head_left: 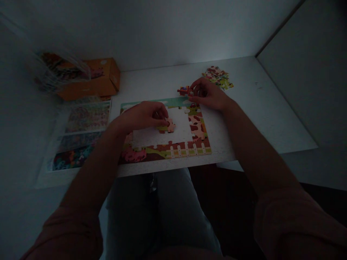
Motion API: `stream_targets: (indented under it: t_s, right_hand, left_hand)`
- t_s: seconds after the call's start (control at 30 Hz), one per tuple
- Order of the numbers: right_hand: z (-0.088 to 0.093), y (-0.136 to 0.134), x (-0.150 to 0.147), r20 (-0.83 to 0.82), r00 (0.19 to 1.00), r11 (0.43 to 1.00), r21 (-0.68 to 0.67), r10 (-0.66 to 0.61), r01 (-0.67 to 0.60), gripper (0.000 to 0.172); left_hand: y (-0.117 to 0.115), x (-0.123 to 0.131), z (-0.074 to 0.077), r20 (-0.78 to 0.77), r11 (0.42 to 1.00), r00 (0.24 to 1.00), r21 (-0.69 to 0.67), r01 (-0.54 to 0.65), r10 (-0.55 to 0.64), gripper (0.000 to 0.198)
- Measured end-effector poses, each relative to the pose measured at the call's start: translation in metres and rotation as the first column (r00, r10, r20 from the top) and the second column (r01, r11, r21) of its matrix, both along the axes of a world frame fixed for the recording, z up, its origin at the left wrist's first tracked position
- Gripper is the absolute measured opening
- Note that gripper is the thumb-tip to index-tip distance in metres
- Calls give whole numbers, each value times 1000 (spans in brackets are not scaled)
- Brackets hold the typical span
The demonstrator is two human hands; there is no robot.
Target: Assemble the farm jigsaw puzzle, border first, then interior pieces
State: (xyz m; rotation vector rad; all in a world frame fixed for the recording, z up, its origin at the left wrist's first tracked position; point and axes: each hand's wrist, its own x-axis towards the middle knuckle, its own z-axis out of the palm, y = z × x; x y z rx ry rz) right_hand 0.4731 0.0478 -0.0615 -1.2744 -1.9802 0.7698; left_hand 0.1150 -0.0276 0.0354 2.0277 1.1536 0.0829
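My L hand (142,116) pinched pink pc (170,125) over gap in puzzle (187,150); my R hand (207,94) held red pc (183,90), nr loose pcs (217,77).

this is looking like a dim room at home: a white desk (257,108) is standing between plain white walls (162,32), holding a children's jigsaw puzzle (165,153) and its orange cardboard box (94,81).

The left hand (142,116) lies palm down, angled inward, its fingers (159,113) curled into a pinch. The right hand (207,94) sits farther forward, its fingers (196,86) bent toward the thumb. The left forearm (92,169) and right forearm (260,151) angle inward from the sleeves (292,224), wrists nearly straight.
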Motion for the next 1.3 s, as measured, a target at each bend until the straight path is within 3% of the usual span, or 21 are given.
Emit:
stream_targets:
  t_s: [0.2,0.33,0.5,0.73,1.0,1.17,1.3]
  right_hand:
    - [-3,2,5,-20,999,999,-19,30,-31,91]
    - [-3,1,5,9,1000,1000,2,-11,11,84]
    - [-1,-1,4,-41,999,1000,-8,9,-9,83]
    - [1,-2,6,-113,992,998,-20,53,-56,87]
    - [-9,4,12,-115,991,998,4,62,-62,83]
    - [-11,5,14,-106,992,997,8,71,-71,79]
    - [-8,2,12,-129,988,996,-20,80,-84,76]
  left_hand:
    - [-1,2,-1,-93,982,996,186,22,-4,35]
    - [-1,-4,6,-121,979,989,175,105,-84,45]
    - [-1,-4,3,-180,964,973,196,179,-144,43]
    - [1,-3,1,-250,967,962,201,159,-106,51]
    - [-1,-4,-2,-193,967,978,223,127,-84,44]
    - [1,-6,-5,-149,967,984,223,127,-95,54]
    - [2,-6,-8,-141,959,982,239,154,-122,46]
